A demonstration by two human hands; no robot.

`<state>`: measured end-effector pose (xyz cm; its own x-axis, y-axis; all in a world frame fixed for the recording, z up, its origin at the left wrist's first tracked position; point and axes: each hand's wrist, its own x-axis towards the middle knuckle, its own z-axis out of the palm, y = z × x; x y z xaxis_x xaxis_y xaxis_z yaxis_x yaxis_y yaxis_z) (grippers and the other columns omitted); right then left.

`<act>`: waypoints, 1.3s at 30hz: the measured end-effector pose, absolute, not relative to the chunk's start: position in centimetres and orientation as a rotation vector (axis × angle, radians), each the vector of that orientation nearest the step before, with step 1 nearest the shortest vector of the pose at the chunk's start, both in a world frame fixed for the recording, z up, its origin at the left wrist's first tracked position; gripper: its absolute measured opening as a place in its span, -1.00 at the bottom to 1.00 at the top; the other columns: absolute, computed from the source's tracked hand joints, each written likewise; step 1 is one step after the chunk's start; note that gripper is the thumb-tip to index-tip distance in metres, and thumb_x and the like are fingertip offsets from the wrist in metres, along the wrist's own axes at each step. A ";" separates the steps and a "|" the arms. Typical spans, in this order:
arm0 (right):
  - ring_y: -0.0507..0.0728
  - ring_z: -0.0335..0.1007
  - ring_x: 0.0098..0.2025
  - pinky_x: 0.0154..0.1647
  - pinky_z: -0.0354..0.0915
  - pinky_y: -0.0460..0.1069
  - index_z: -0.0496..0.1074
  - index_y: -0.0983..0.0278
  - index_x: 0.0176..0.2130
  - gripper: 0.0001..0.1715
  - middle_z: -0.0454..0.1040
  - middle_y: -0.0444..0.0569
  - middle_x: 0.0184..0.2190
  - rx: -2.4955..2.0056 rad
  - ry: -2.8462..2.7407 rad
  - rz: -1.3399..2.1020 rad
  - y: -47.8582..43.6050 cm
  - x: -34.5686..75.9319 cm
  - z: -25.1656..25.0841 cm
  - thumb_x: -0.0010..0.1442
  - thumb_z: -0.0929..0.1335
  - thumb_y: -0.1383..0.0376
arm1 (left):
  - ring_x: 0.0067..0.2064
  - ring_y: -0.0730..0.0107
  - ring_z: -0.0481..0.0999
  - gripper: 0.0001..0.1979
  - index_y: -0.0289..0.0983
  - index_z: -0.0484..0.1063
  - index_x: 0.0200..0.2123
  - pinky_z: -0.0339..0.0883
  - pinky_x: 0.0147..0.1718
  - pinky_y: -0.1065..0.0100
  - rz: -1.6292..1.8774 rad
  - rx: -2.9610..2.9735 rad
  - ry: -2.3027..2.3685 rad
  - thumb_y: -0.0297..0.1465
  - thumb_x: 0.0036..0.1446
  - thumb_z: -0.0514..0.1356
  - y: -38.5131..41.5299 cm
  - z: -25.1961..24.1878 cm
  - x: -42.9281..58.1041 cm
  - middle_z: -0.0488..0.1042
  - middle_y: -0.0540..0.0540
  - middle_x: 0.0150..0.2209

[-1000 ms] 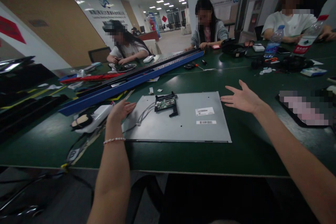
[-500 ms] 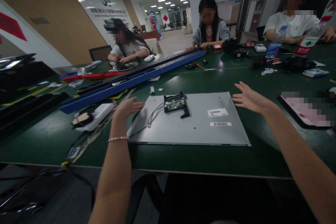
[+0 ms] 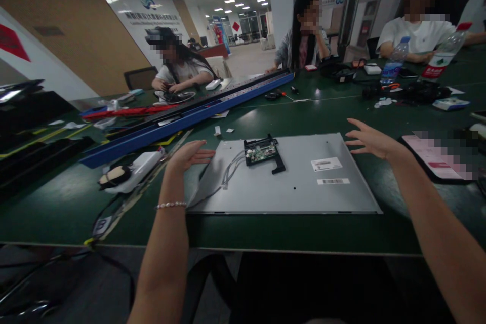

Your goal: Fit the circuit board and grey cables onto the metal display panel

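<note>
A flat silver-grey display panel (image 3: 261,192) lies on the green table in front of me, its metal back facing up. On it rests a green circuit board in a black plastic bracket (image 3: 263,153), with grey cables (image 3: 230,168) running to the panel's left edge. Two white labels, one of them a barcode label (image 3: 333,181), are stuck on its right half. My left hand (image 3: 190,155) is at the left edge, fingers stretched toward it; whether they touch is unclear. My right hand (image 3: 370,139) is open beside the upper right corner, fingers spread, holding nothing.
Long blue and black rails (image 3: 197,119) lie across the table at the back left. A white device with a black strap (image 3: 132,172) sits left of my left hand. At right are a tablet-like device (image 3: 436,159) and two bottles, one purple-labelled (image 3: 395,63). Several people sit opposite.
The panel has shifted right relative to my left hand, and its right edge now reaches farther right. My right hand has moved slightly right. A person opposite has raised a hand to the face.
</note>
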<state>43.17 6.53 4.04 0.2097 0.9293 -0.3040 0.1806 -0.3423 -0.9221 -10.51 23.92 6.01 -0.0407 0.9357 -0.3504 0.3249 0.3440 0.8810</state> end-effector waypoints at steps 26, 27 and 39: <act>0.45 0.40 0.09 -0.03 0.41 0.29 -0.03 0.11 0.40 -0.02 0.47 0.13 0.08 -2.165 -1.253 0.688 6.5 48.3 1.4 0.09 0.35 0.14 | -0.20 -0.04 0.64 -0.20 -0.22 -0.08 0.40 0.53 -0.34 0.16 0.476 1.408 1.516 -0.22 0.22 0.23 18.9 8.6 -3.6 0.60 -0.34 -0.20; 0.45 0.40 0.09 -0.01 0.39 0.29 -0.03 0.12 0.40 -0.03 0.47 0.13 0.08 -2.196 -1.264 0.673 6.6 48.4 1.4 0.10 0.34 0.14 | -0.20 -0.03 0.64 -0.20 -0.22 -0.08 0.40 0.53 -0.34 0.18 0.475 1.422 1.515 -0.22 0.22 0.23 18.8 8.6 -3.4 0.61 -0.32 -0.22; 0.36 0.54 -0.14 -0.08 0.41 0.25 -0.02 0.24 0.41 -0.06 0.53 0.19 -0.02 -2.390 -1.399 0.555 6.6 49.3 0.9 0.12 0.28 0.15 | -0.15 0.06 0.63 -0.13 -0.27 -0.09 0.40 0.48 -0.17 0.18 0.412 1.545 1.462 -0.22 0.16 0.28 17.2 9.2 -1.3 0.62 -0.28 -0.22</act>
<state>49.31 6.61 0.86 0.4464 0.8785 -0.1699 0.7559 -0.4719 -0.4537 -1.32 17.25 9.24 0.2330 0.9086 -0.3466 0.5936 0.1494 0.7908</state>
